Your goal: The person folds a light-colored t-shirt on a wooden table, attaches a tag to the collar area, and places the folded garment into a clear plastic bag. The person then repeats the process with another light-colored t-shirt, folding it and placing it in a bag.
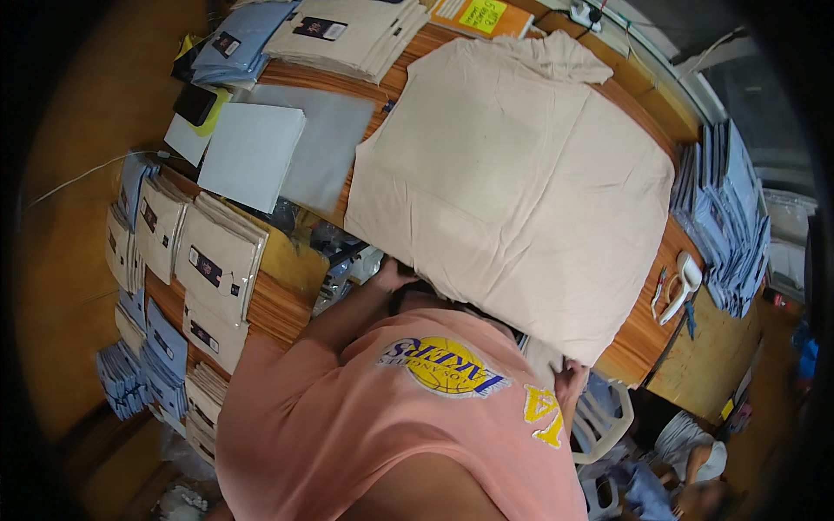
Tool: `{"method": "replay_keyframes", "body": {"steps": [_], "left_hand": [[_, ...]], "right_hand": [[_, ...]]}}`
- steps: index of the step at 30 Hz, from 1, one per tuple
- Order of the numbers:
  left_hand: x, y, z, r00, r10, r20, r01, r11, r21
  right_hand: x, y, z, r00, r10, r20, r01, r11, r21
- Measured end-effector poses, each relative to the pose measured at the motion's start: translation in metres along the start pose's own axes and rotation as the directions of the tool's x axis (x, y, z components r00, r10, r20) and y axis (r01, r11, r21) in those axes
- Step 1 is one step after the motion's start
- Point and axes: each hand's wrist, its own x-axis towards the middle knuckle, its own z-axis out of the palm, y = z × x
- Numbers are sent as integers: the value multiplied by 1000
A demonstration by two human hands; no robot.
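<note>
A cream shirt (556,200) lies spread over the wooden table, its collar end at the far side and its lower edge toward me. A faint rectangular outline shows on its left half. My right hand (571,378) is closed on the shirt's near right corner, just beyond the table edge. My left hand (395,276) reaches in at the near left edge of the shirt, low by the table's front; its fingers are mostly hidden there.
Left of the shirt lie white sheets (252,152) and a grey sheet (326,143). Folded cream shirts (217,260) and blue shirts (161,347) are stacked at left. On the right are a white tagging gun (685,282), more blue shirts (721,217) and a white chair (608,417).
</note>
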Motion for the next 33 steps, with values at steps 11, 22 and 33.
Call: {"method": "replay_keyframes", "body": {"steps": [11, 22, 33], "left_hand": [[-48, 25, -8, 995, 88, 39, -89, 996, 9], [-214, 48, 115, 811, 573, -113, -578, 816, -10], [-138, 104, 276, 497, 715, 492, -856, 312, 412]], "right_hand": [[-14, -20, 12, 978, 168, -124, -147, 976, 157], [-52, -67, 82, 901, -411, -140, 375, 899, -226], [32, -202, 173, 899, -369, 237, 439, 761, -479]]}}
